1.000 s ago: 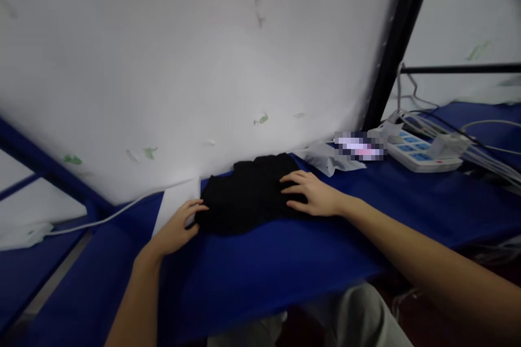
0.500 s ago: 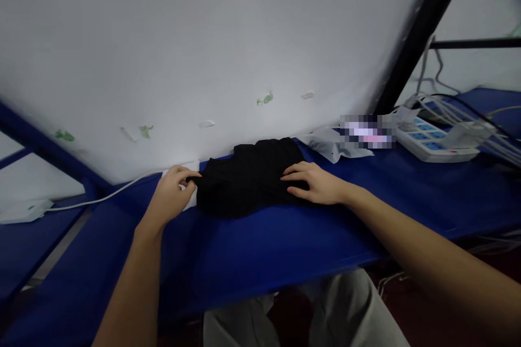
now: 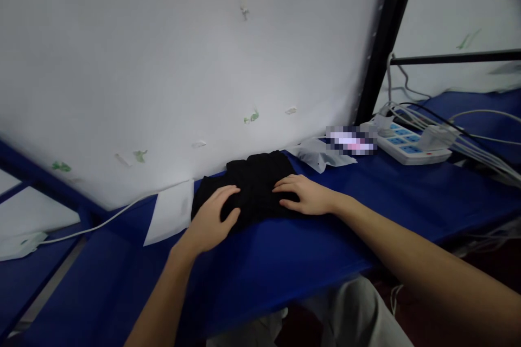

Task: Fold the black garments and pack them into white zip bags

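A black cloth item, bunched into a rough rectangle, lies on the blue table close to the white wall. Its exact kind cannot be made out. On its left part rests my left hand, fingers stretched and thumb apart. My right hand lies on its right part, the fingers extended over the fabric. Neither hand grips the cloth. Just left of the cloth is a white sheet of paper, flat on the table.
A clear plastic bag and a phone-like object with a blurred screen lie right of the cloth. Farther right sits a power strip with several cables. A white cable runs along the left side. The white wall rises behind.
My left hand has released the cloth's left edge and moved right onto its top. My right hand stays on the cloth. More of the white paper shows, and the view has shifted.
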A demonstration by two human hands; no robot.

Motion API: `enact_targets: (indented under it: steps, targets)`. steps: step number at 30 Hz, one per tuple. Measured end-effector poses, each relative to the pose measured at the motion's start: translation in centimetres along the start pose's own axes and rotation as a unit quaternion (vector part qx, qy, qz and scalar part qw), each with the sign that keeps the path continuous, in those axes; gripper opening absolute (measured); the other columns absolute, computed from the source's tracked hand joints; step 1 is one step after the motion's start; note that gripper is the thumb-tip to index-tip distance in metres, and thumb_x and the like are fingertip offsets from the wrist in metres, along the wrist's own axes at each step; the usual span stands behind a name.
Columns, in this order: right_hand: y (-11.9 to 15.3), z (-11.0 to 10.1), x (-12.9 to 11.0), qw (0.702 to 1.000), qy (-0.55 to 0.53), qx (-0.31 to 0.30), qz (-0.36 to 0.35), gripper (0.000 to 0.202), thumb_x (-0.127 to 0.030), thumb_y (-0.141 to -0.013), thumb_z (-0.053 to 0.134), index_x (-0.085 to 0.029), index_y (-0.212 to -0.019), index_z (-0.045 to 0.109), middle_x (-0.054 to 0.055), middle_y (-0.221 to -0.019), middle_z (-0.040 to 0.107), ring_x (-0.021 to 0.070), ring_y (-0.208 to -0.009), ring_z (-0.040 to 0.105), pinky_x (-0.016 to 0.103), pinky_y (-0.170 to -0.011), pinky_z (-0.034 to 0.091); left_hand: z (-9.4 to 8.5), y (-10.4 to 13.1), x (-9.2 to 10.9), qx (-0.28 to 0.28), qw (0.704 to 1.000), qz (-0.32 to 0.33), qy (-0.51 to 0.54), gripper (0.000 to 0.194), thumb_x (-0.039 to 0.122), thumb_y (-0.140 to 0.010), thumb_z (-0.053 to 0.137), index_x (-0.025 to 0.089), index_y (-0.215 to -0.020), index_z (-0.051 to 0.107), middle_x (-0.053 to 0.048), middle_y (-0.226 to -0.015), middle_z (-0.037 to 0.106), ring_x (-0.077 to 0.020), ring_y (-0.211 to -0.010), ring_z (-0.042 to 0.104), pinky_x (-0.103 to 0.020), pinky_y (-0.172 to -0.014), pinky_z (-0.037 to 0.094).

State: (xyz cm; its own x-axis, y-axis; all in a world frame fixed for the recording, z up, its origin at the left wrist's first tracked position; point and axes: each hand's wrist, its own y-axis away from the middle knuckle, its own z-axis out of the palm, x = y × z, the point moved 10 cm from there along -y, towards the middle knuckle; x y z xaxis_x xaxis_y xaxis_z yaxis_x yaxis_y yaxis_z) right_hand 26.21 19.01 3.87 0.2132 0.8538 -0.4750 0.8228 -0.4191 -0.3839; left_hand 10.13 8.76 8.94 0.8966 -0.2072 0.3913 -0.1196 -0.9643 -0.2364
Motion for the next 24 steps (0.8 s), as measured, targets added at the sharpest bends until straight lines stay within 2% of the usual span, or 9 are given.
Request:
enact_targets:
  steps: [3,5,8,10,13,18,20,21,24]
  targets:
    - [0.0,-0.4,0.1,1.0,-0.024,0.01,0.004,0.036,-0.035,-0.088,0.062,-0.025,-0.122,0.067,0.008,-0.128,0.065,0.0297,-0.118,0.059,0.048,-0.104,0.042,-0.2,1.7,-1.3,-0.081,0.996,0.004,-0.039,0.057,0.022,-0.086,0.054,0.031,-0.141,0.048,-0.004,-0.153,0.042,-0.0287,-0.139,0.039,-0.049,-0.116,0.033]
    - [0.0,-0.7,0.1,0.999,-0.028,0.018,0.007,0.036,-0.037,-0.09,0.061,-0.025,-0.123,0.066,0.008,-0.13,0.063,0.0294,-0.119,0.058,0.049,-0.105,0.042,0.4,2.1,-2.0,-0.112,0.992,0.004,-0.059,0.06,0.018,-0.084,0.052,0.032,-0.142,0.048,-0.004,-0.153,0.042,-0.0293,-0.139,0.039,-0.051,-0.115,0.033]
    - [0.1,-1.3,0.4,0.999,-0.017,0.04,0.02,0.036,-0.041,-0.092,0.058,-0.026,-0.124,0.066,0.009,-0.135,0.06,0.0297,-0.124,0.055,0.05,-0.107,0.039,1.4,1.5,-2.6,-0.108,0.992,0.002,-0.063,0.051,0.016,-0.087,0.047,0.032,-0.135,0.056,-0.004,-0.146,0.049,-0.0271,-0.133,0.046,-0.048,-0.112,0.037]
    - [0.2,-1.8,0.7,0.998,-0.002,0.057,0.031,0.036,-0.043,-0.093,0.055,-0.025,-0.123,0.066,0.01,-0.136,0.058,0.0303,-0.126,0.052,0.052,-0.108,0.038,1.4,0.9,-2.5,-0.089,0.994,0.012,-0.055,0.045,0.016,-0.09,0.043,0.03,-0.128,0.061,-0.004,-0.137,0.056,-0.0244,-0.126,0.052,-0.044,-0.108,0.041]
    - [0.4,-2.2,1.3,0.996,0.01,0.078,0.04,0.035,-0.043,-0.095,0.052,-0.025,-0.121,0.066,0.01,-0.135,0.057,0.0305,-0.127,0.051,0.053,-0.108,0.038,-0.5,0.5,-2.8,-0.041,0.997,0.022,-0.066,0.041,0.016,-0.093,0.037,0.028,-0.123,0.063,-0.004,-0.124,0.063,-0.0219,-0.112,0.059,-0.04,-0.1,0.045]
    - [0.4,-2.1,2.0,0.995,0.016,0.09,0.05,0.033,-0.042,-0.096,0.049,-0.026,-0.118,0.068,0.009,-0.134,0.057,0.031,-0.126,0.051,0.055,-0.108,0.039,-5.7,1.1,-4.3,0.042,0.976,-0.002,-0.215,0.036,0.017,-0.089,0.042,0.026,-0.114,0.066,-0.007,-0.11,0.066,-0.0249,-0.101,0.059,-0.044,-0.096,0.044]
    - [0.3,-2.0,2.0,0.995,0.014,0.091,0.046,0.032,-0.041,-0.097,0.048,-0.027,-0.117,0.068,0.009,-0.133,0.057,0.0309,-0.126,0.051,0.055,-0.109,0.039,-6.4,0.8,-3.6,0.059,0.964,-0.001,-0.26,0.033,0.016,-0.087,0.044,0.025,-0.109,0.067,-0.008,-0.108,0.064,-0.0262,-0.101,0.057,-0.045,-0.095,0.044]
    - [0.3,-1.9,2.0,0.995,0.013,0.089,0.045,0.032,-0.041,-0.097,0.047,-0.027,-0.117,0.068,0.009,-0.132,0.057,0.0307,-0.126,0.051,0.055,-0.109,0.039,-6.1,0.3,-2.9,0.057,0.961,0.007,-0.27,0.032,0.015,-0.087,0.044,0.025,-0.107,0.067,-0.008,-0.11,0.064,-0.0265,-0.102,0.056,-0.045,-0.095,0.044]
    - [0.3,-1.7,1.9,0.995,0.009,0.086,0.042,0.033,-0.042,-0.098,0.045,-0.026,-0.116,0.068,0.01,-0.131,0.057,0.0297,-0.125,0.051,0.053,-0.11,0.039,-3.0,-2.0,0.6,0.026,0.968,0.058,-0.242,0.032,0.01,-0.086,0.044,0.024,-0.099,0.069,-0.008,-0.119,0.06,-0.0269,-0.109,0.054,-0.044,-0.095,0.045]
